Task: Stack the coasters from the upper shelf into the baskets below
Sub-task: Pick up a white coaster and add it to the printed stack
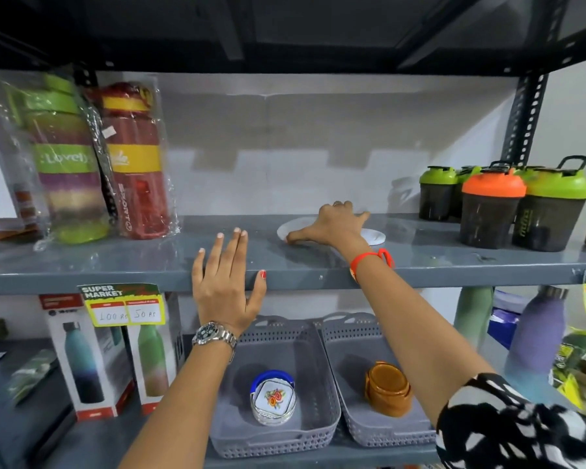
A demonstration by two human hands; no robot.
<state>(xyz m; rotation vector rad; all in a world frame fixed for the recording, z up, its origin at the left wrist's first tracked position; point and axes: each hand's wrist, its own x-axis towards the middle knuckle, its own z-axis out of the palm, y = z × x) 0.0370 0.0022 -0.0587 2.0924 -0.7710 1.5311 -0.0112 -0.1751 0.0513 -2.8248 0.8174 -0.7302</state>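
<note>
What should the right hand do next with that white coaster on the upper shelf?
Probably close on the white coaster and lift it clear. The right hand lies spread over it, thumb at its left edge, and the coaster is flat on the upper shelf, while both baskets below already hold stacks.

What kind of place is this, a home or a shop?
Most likely a shop: a "Super Market" price tag hangs on the grey metal shelf, with plastic-wrapped bottles and rows of identical shaker cups on display.
</note>
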